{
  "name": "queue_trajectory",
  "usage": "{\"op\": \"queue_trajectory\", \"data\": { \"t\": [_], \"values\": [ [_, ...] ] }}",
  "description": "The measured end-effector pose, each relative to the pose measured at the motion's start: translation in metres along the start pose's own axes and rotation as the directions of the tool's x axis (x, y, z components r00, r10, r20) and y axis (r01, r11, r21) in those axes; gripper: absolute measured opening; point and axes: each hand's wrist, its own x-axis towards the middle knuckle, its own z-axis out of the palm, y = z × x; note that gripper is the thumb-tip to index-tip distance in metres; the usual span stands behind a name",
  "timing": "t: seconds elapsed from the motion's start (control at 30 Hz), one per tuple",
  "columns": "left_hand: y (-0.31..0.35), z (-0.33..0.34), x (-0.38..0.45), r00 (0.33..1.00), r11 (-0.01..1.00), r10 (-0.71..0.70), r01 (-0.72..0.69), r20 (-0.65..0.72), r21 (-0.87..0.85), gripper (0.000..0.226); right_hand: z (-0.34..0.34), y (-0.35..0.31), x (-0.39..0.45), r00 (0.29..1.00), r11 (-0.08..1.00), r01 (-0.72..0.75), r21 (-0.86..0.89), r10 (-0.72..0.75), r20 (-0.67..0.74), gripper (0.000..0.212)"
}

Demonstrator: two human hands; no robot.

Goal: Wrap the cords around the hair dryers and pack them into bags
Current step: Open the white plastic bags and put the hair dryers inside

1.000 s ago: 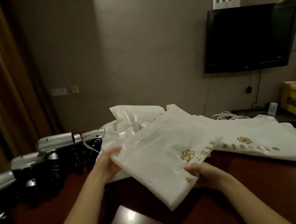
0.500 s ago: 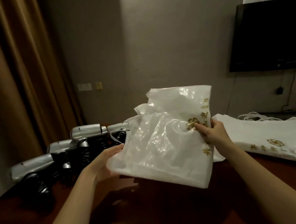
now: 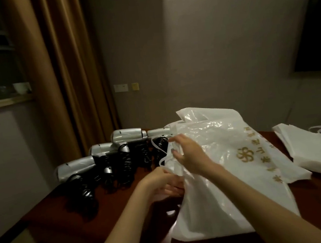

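Dryers [image 3: 108, 163] crowd the table's [image 3: 71, 224] left; bags [image 3: 315, 145] block the right; bare wood lies near-left.

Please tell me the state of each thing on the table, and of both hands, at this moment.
White plastic bag with gold print: held, mouth being opened.
Left hand: grips bag edge.
Right hand: grips bag edge.
Silver hair dryers with black coiled cords: unpacked, lying together.
Flat stack of white bags: unused.
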Motion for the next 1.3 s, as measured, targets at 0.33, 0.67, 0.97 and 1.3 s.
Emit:
{"op": "queue_trajectory", "data": {
  "t": [0.33, 0.67, 0.97, 1.3],
  "values": [
    [0.041, -0.103, 0.050, 0.911, 0.985, 0.129, -0.163, -0.391, -0.054, 0.017, 0.089, 0.011, 0.100, 0.964, 0.992, -0.122, 0.043, 0.108, 0.244, 0.039],
    [0.063, -0.092, 0.145, 0.922, 0.974, 0.159, -0.089, -0.353, 0.206, 0.024, 0.097, 0.091, 0.134, 0.906, 0.905, -0.315, -0.285, 0.376, 0.192, 0.022],
    [0.059, -0.089, 0.174, 0.941, 0.991, 0.040, 0.007, -0.336, 0.136, 0.016, 0.110, 0.094, 0.136, 0.762, 0.759, -0.626, 0.180, 0.545, 0.349, 0.040],
    [0.074, -0.083, 0.144, 0.960, 0.956, 0.092, -0.159, -0.263, -0.246, 0.041, 0.071, 0.087, 0.137, 0.755, 0.263, -0.619, 0.740, 0.458, 0.469, 0.030]
  ]
}}
